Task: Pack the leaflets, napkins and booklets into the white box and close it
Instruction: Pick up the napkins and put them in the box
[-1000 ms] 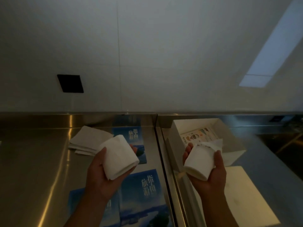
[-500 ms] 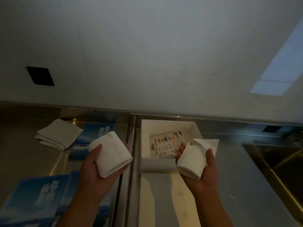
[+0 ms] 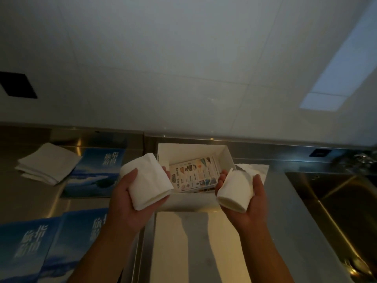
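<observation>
each hand has a rolled napkin. the left hand (image 3: 130, 203) is curled round a napkin roll (image 3: 145, 180), thumb across its near face and fingers wrapped behind, so the hand is closed about as far as the roll allows. the right hand (image 3: 247, 203) cups a second napkin roll (image 3: 234, 190) the same way, thumb on the 3 o'clock side, with a loose tail of paper trailing off toward 1 o'clock.

these rolls look very light and soft, and they probably crush and unwind easily. a gentle wrap round the middle seems the best hold; a pinch at one end would likely let the layers spring open. they are not slippery or breakable, only prone to unrolling.

the white box (image 3: 224, 158) sits open at 12 o'clock from the hands, between them and slightly beyond. the left roll overlaps the box's 9 o'clock wall in view, and the right roll hangs by its 3 o'clock corner. leaflets (image 3: 193, 174) already lie on the box floor.

a stack of flat napkins (image 3: 48, 163) waits at 10 o'clock on the steel counter (image 3: 24, 201), with blue booklets (image 3: 95, 172) beside it and more at 7 o'clock. the white lid (image 3: 195, 242) lies at 6 o'clock from the box.
</observation>
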A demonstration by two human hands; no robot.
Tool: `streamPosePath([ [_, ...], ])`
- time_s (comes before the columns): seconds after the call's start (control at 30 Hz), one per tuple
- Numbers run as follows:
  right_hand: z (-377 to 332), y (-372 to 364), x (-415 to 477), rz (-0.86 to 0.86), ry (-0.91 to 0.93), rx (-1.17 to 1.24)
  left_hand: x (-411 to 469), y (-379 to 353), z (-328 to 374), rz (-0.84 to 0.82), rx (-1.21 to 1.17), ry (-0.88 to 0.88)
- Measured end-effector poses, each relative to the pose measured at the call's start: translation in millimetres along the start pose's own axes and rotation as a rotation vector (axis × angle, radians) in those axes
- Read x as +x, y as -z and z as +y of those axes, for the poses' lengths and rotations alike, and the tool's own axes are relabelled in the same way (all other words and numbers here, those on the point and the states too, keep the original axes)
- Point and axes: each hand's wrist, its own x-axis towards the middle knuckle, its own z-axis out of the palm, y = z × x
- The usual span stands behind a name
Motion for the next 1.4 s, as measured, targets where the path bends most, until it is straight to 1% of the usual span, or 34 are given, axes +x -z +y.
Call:
streamPosePath([
  [0.13, -12.0, -2.3, 10.0, -0.02, -0.026, -0.035, 13.0, -8.2, -6.1, -0.004, 0.004, 0.039],
  [0.23, -21.6, -3.4, 25.6, -0.027, -0.059, -0.054, 23.4, -12.5, -9.3, 0.019, 0.015, 0.01],
  [0.3, -33.2, -6.0, 38.0, -0.028, -0.09, -0.078, 29.1, -15.8, -11.3, 0.057, 0.063, -0.014],
  [0.37, -47.6, -9.6, 51.0, -0.031, -0.13, -0.15, 37.9, -20.4, -16.0, 0.116, 0.133, -0.022],
  [0.43, -63.7, -10.7, 64.8, -0.056, -0.169, -0.25, 50.4, -26.3, -22.4, 0.192, 0.261, -0.015],
  [0.53, -82.9, -17.4, 87.5, -0.081, -0.162, -0.491, 69.2, -39.0, -29.8, 0.303, 0.573, -0.037],
  [0.67, -82.0, -30.5, 116.9, -0.133, 0.007, -0.995, 92.0, -52.7, -31.9, 0.328, 1.137, -0.098],
  [0.73, -73.5, -33.5, 130.7, -0.195, 0.132, -1.304, 110.0, -49.8, -30.9, 0.261, 1.474, -0.086],
  [0.77, -68.5, -32.2, 137.9, -0.229, 0.188, -1.448, 119.6, -46.6, -30.9, 0.194, 1.628, -0.053],
  [0.83, -59.6, -22.2, 152.5, -0.278, 0.221, -1.68, 137.2, -37.7, -32.5, 0.08, 1.869, 0.068],
  [0.9, -51.3, -4.8, 164.7, -0.302, 0.181, -1.877, 149.7, -29.5, -36.5, 0.03, 2.044, 0.206],
  [0.93, -47.3, 5.2, 169.4, -0.285, 0.151, -1.966, 155.5, -25.9, -39.5, 0.026, 2.092, 0.279],
  [0.97, -44.0, 15.6, 174.1, -0.262, 0.13, -2.055, 160.4, -22.2, -42.9, 0.032, 2.114, 0.344],
  [1.03, -38.4, 34.2, 180.8, -0.234, 0.119, -2.213, 170.2, -14.8, -49.8, 0.055, 2.145, 0.416],
  [1.07, -36.1, 41.5, 182.8, -0.229, 0.134, -2.269, 174.4, -11.6, -53.5, 0.059, 2.155, 0.426],
  [1.13, -31.0, 50.7, 186.1, -0.234, 0.222, -2.375, 180.9, -4.0, -60.5, 0.073, 2.143, 0.416],
  [1.2, -23.0, 54.2, 187.5, -0.233, 0.26, -2.452, 185.0, 2.3, -68.3, 0.152, 2.126, 0.413],
  [1.3, -6.5, 54.1, 188.0, -0.235, 0.159, -2.568, 186.9, 11.5, -77.6, 0.315, 2.095, 0.422],
  [1.4, 7.3, 50.6, 189.5, -0.234, 0.073, -2.59, 189.9, 22.4, -83.0, 0.387, 1.988, 0.388],
])
